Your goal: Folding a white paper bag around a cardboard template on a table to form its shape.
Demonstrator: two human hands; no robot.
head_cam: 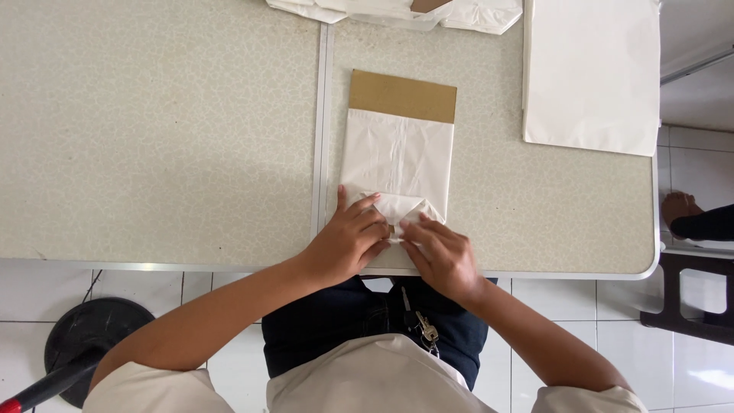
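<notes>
- While we look straight down at the table [153,138], we see both hands pressed onto the near end of a white paper bag [397,157] that lies flat close to the table's front edge.
- Our left hand [348,241] rests on the bag's folded bottom flaps [401,206], fingers stretched almost flat and close together, pinning the paper rather than gripping it.
- Our right hand [443,256] lies just beside it, fingers bent a little, fingertips touching the same fold; it closes around nothing.
- A brown cardboard sheet [403,95] sticks out of the bag's far end.
- Well apart, at the table's far right, a stack of white paper sheets [592,73] lies flat.
- More white bags [397,11] lie at the far edge.
- Keys [427,330] hang at our waist over dark trousers.
- Someone else's foot [680,206] shows on the tiled floor to the right.
</notes>
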